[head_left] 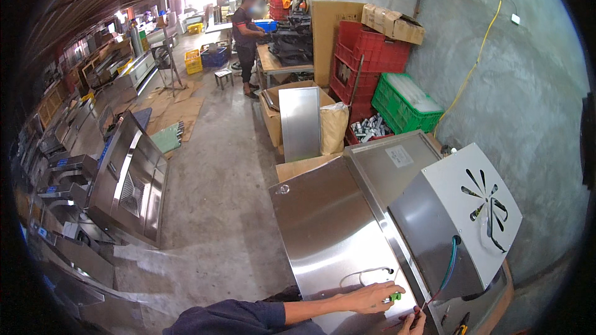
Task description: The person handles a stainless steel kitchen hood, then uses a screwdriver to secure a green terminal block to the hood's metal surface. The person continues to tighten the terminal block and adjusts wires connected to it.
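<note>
My left arm reaches in from the lower edge across a shiny stainless steel panel (329, 223). My left hand (371, 298) is closed around a small green object (393, 297) whose kind I cannot make out. Close beside it, at the lower edge, my right hand (412, 324) pinches a thin red wire (424, 304). A dark bundle of wires (452, 260) runs down to there from a hole in a grey metal housing (422, 211) with a slotted white face. A thin pale cable (366, 271) comes out of a hole in the panel.
Yellow-handled pliers (462, 322) lie right of my right hand. Beyond the panel stand a green crate (406, 100), red crates (359, 65) and a flat metal sheet (299, 124). Steel hoods (130, 180) line the left. A person (246, 40) stands at a far table.
</note>
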The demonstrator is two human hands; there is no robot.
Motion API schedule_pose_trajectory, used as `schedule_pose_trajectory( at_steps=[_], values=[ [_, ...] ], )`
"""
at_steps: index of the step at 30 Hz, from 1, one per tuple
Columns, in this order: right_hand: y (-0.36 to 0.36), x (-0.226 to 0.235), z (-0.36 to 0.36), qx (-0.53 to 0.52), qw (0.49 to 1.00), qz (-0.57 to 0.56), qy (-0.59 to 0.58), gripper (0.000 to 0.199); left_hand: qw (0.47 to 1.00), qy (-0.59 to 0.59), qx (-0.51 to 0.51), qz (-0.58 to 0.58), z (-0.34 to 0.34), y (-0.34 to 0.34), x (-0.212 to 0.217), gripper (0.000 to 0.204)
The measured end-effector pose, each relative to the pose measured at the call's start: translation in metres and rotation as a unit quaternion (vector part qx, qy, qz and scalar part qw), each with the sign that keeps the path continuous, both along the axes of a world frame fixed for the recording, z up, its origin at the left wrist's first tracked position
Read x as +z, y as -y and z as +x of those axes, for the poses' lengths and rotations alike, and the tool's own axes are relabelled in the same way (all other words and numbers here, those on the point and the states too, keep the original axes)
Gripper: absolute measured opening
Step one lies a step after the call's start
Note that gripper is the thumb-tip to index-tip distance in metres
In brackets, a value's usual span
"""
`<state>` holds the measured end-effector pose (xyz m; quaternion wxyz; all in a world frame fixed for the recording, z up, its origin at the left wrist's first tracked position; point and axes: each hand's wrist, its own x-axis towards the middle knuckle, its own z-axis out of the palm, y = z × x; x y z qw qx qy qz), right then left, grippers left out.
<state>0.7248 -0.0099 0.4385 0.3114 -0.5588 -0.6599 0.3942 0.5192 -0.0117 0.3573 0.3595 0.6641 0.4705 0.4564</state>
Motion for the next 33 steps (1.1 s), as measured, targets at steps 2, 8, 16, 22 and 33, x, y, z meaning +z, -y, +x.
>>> schedule_pose_trajectory(
  at_steps=[2, 8, 16, 22, 33],
  values=[
    [-0.001, -0.007, -0.001, -0.004, 1.0, 0.007, 0.011, 0.039, 0.999, -0.048, 0.0, 0.008, 0.001, -0.002, -0.015, 0.039],
    [-0.008, -0.01, 0.003, -0.005, 0.999, 0.016, 0.042, 0.038, 0.978, -0.203, -0.023, -0.034, 0.015, -0.005, -0.07, 0.038],
    [-0.008, -0.026, 0.006, 0.005, 0.999, 0.037, 0.029, 0.038, 0.975, -0.22, -0.016, -0.034, 0.016, 0.0, -0.102, 0.045],
    [-0.006, -0.011, -0.003, 0.007, 0.999, 0.015, 0.034, 0.038, 0.966, -0.252, -0.035, -0.056, 0.019, -0.001, -0.108, 0.056],
    [-0.004, -0.012, -0.001, 0.017, 0.999, 0.022, 0.044, 0.04, 0.954, -0.296, -0.031, -0.025, 0.031, -0.002, -0.132, 0.062]
  ],
)
